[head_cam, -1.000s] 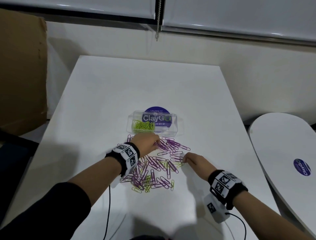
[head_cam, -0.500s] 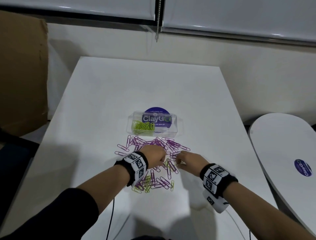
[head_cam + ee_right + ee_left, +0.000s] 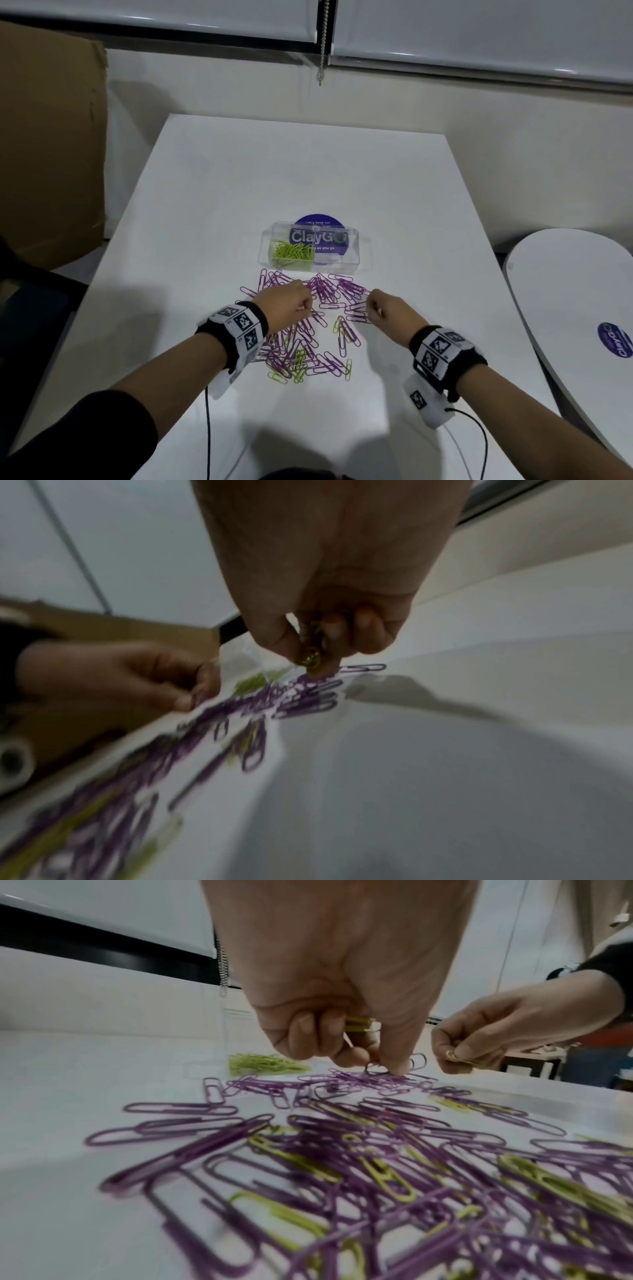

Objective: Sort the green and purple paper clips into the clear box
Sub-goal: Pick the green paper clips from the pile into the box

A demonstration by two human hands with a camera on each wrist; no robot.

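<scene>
A clear box [image 3: 342, 263] stands mid-table with a heap of green clips [image 3: 293, 253] in its left half. In front of it lies a spread of purple paper clips [image 3: 329, 291] mixed with a few green ones [image 3: 298, 363]. My left hand [image 3: 291, 305] is over the pile's left side, fingers curled round green clips [image 3: 358, 1023], with a fingertip down among the purple ones. My right hand [image 3: 387, 308] is at the pile's right edge and pinches green clips [image 3: 311, 653].
The white table [image 3: 205, 205] has bare room behind and beside the box. A brown cardboard box [image 3: 51, 137] stands at the left. A second white table [image 3: 575, 301] lies to the right. Cables [image 3: 207, 428] trail from both wrists toward me.
My left hand drew back from near the box, then moved forward again. My right hand moved in toward the pile, then out to its right edge.
</scene>
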